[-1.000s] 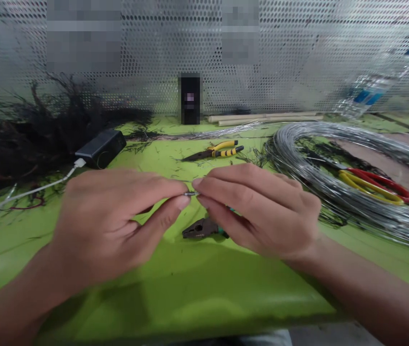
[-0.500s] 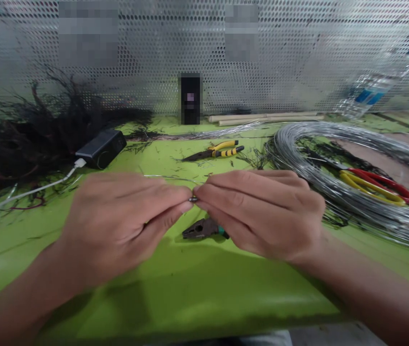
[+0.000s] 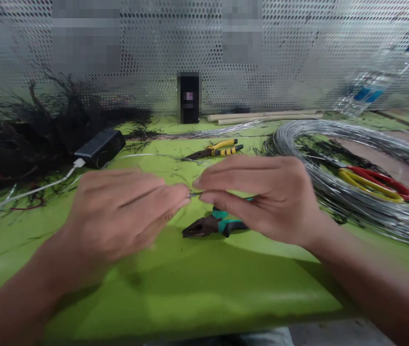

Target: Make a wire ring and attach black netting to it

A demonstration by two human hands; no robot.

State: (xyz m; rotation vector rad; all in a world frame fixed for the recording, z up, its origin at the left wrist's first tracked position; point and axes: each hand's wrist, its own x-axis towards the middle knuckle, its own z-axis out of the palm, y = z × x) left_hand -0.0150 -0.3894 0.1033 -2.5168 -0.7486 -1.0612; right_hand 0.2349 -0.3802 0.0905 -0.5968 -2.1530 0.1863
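Note:
Over the front half of the table, my left hand [image 3: 125,211] is closed, pinching a short bit of metal wire [image 3: 192,194] between thumb and forefinger. My right hand [image 3: 262,199] faces it, thumb and forefinger loosely around the wire's other end, a narrow gap showing between them. A thin pale strand of wire [image 3: 139,155] shows behind the hands and runs to the left. Below my right hand lie combination pliers [image 3: 204,226] with green and black handles, partly covered by the hand.
Yellow-black long-nose pliers [image 3: 213,151] lie beyond the hands. A large wire coil [image 3: 291,139], with red-and-yellow-handled scissors [image 3: 377,182] on it, fills the right. Leftward are a black box [image 3: 99,148] with a white cable and dark fibres [image 3: 6,149]. A bottle [image 3: 368,91] leans behind.
My right thumb and forefinger have parted slightly, and the right hand has turned and risen a little, uncovering more of the green-handled pliers. The pale strand has swung upward.

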